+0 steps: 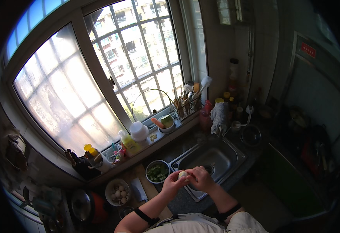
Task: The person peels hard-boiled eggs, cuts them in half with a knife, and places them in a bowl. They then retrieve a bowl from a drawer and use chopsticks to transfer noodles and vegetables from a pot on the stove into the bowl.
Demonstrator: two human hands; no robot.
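Note:
Over the near left corner of a stainless steel sink (222,154), my left hand (172,182) holds a small pale, rounded thing (183,174), which looks like an egg. The fingers of my right hand (200,178) touch it from the right. Left of the hands stands a metal bowl of green leaves (157,171). Further left a cleaver (139,190) lies on a wooden cutting board (149,186), beside a white bowl of eggs (118,192). How much of the held thing is covered by shell cannot be told.
A red rice cooker (95,206) stands at the lower left. Along the windowsill are a knife holder (84,169), a yellow-green soap bottle (129,142), a white container (139,131), a bowl with a carrot (158,123) and a utensil rack (187,107). A cloth (220,116) hangs behind the sink.

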